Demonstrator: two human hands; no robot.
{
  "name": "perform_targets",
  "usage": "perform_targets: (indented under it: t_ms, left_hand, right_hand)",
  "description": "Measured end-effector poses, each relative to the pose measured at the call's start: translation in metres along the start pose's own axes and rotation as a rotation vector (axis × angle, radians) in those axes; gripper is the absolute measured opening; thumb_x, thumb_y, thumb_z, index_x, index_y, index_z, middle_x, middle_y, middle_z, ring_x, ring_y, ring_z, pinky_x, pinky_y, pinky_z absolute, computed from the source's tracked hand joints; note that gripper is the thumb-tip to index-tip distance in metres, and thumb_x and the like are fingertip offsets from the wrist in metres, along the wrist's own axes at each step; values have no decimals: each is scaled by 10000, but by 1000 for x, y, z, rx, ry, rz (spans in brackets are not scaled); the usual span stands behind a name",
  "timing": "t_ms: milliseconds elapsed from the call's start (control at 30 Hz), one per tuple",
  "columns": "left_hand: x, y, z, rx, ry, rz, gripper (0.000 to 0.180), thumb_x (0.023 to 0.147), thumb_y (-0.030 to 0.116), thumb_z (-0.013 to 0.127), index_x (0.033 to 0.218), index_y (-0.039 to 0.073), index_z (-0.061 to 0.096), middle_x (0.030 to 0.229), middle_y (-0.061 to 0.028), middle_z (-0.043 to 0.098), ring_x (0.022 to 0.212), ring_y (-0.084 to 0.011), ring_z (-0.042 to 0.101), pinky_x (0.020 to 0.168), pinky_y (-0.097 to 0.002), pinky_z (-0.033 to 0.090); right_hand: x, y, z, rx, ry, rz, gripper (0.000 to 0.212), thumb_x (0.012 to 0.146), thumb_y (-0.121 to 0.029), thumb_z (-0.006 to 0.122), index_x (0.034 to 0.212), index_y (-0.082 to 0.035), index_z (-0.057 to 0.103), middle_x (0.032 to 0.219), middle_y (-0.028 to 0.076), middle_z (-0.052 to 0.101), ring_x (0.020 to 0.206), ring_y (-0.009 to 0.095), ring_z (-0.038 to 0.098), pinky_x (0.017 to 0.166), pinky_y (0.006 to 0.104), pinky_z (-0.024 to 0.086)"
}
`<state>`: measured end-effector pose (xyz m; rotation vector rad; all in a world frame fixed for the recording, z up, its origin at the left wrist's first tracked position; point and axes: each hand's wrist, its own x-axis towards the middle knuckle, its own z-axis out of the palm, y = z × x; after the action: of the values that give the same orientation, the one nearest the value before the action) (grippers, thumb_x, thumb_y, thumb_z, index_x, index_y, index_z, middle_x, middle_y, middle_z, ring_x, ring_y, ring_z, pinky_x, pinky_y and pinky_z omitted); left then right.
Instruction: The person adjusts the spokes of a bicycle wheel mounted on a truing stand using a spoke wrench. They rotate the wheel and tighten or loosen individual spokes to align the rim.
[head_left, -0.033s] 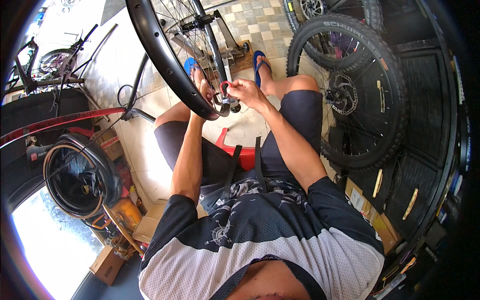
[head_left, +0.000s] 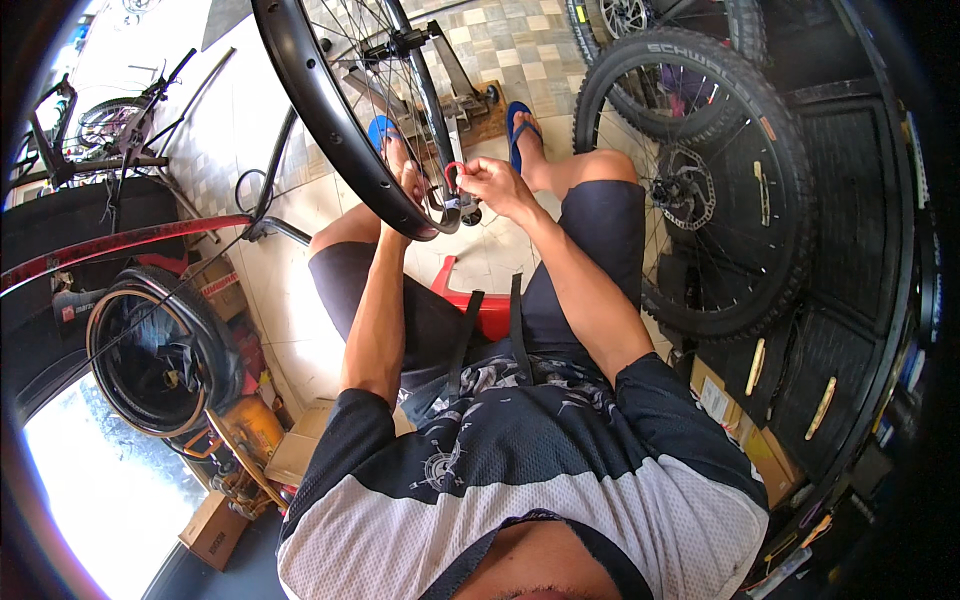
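A bare black bicycle wheel rim (head_left: 318,115), laced with spokes, stands upright in a metal truing stand (head_left: 452,62) in front of me. Between the thumb and fingers of my right hand (head_left: 493,187) is a red spoke wrench (head_left: 452,172), up against the spokes at the rim's near end. My left hand (head_left: 408,182) is closed at the left side of that near end, its fingers partly hidden by the rim. The wheel's hub (head_left: 400,43) sits between the stand's arms.
Tyred wheels with disc rotors (head_left: 690,190) lean against dark cabinets on my right. To my left are a red-and-black bar (head_left: 130,240), a bundle of tyres (head_left: 165,350) and cardboard boxes (head_left: 213,530). A red stool (head_left: 490,315) shows between my legs.
The red spoke wrench has turned slightly in my right hand's fingers and shifted a little to the right. My left hand and the wheel look the same.
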<state>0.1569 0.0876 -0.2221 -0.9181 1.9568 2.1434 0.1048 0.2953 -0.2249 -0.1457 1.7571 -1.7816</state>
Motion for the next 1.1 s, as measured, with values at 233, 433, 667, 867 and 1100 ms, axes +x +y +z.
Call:
perform_targets:
  t_ms: [233, 433, 667, 867, 1100]
  left_hand:
    - [4, -3, 12, 193, -162, 151, 364, 959, 309, 710, 1140, -5, 671, 748, -3, 634, 519, -62, 504, 439, -224, 356]
    - [13, -10, 17, 146, -146, 153, 327, 973, 293, 694, 1106, -4, 666, 747, -4, 631, 541, -74, 537, 447, -232, 381]
    - [5, 6, 6, 237, -260, -28, 337, 963, 374, 707, 949, 37, 693, 674, 27, 596, 570, -65, 523, 514, -234, 393]
    - [0, 11, 11, 259, -249, 55, 384, 921, 405, 754, 860, 37, 664, 667, 13, 593, 585, -67, 516, 514, -252, 368]
    - [4, 3, 23, 381, -117, 222, 325, 902, 303, 773, 772, 36, 642, 600, 8, 569, 495, -88, 475, 449, -273, 334]
  right_hand:
    - [9, 9, 2, -392, 84, 8, 293, 889, -263, 720, 983, 13, 690, 859, 112, 753, 760, 145, 697, 679, 297, 526]
    - [9, 5, 7, -292, 42, 20, 335, 874, -310, 738, 980, 4, 696, 868, 113, 754, 764, 159, 703, 694, 306, 528]
    - [-4, -19, 12, -458, -9, -87, 325, 869, -303, 736, 982, -2, 688, 855, 117, 746, 759, 163, 696, 697, 305, 522]
    - [2, -6, 11, -308, -60, -85, 251, 911, -236, 692, 992, 1, 682, 853, 104, 744, 764, 127, 675, 707, 293, 515]
    - [7, 12, 6, -274, -62, -74, 271, 880, -237, 661, 1015, -4, 694, 857, 124, 749, 741, 194, 694, 688, 336, 520]
